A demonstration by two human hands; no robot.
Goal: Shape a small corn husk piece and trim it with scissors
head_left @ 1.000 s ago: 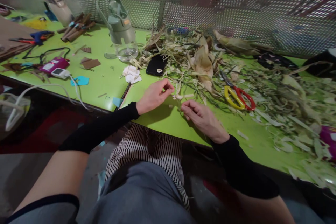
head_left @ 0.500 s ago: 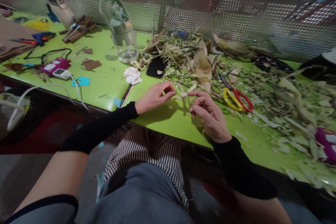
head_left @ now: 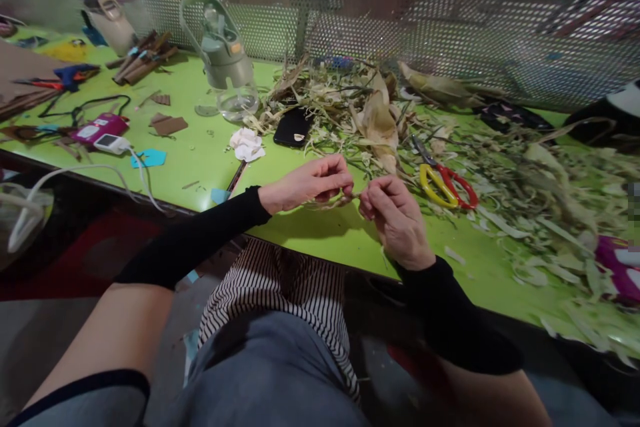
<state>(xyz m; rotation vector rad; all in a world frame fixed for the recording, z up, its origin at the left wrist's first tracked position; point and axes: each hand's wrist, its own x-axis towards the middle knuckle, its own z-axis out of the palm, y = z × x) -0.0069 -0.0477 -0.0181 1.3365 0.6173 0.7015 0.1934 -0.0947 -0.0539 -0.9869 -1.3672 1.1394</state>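
Over the front of the green table [head_left: 300,240], my left hand [head_left: 320,183] is closed in a pinch on a thin, pale strip of dried husk [head_left: 330,203]. Part of the strip trails out below the fingers toward the wrist. Close by on the right, my right hand [head_left: 397,217] pinches the strip's other end, with a short length stretched between the fingertips. The fingers hide much of the strip. To the right of my right hand lie scissors [head_left: 443,183] with one yellow and one red handle. Shredded husk [head_left: 345,100] is heaped behind both hands.
A black phone [head_left: 293,127] and crumpled tissue [head_left: 247,145] lie beyond my left hand. A clear bottle with a green lid [head_left: 225,60] stands behind them. At left are a purple power strip [head_left: 103,128] and white cable [head_left: 145,180]. A perforated metal screen [head_left: 350,7] edges the back.
My two hands have come closer together. The left hand has moved right and its fingers have closed on the strip; the right hand's fingers have drawn into a tighter pinch.
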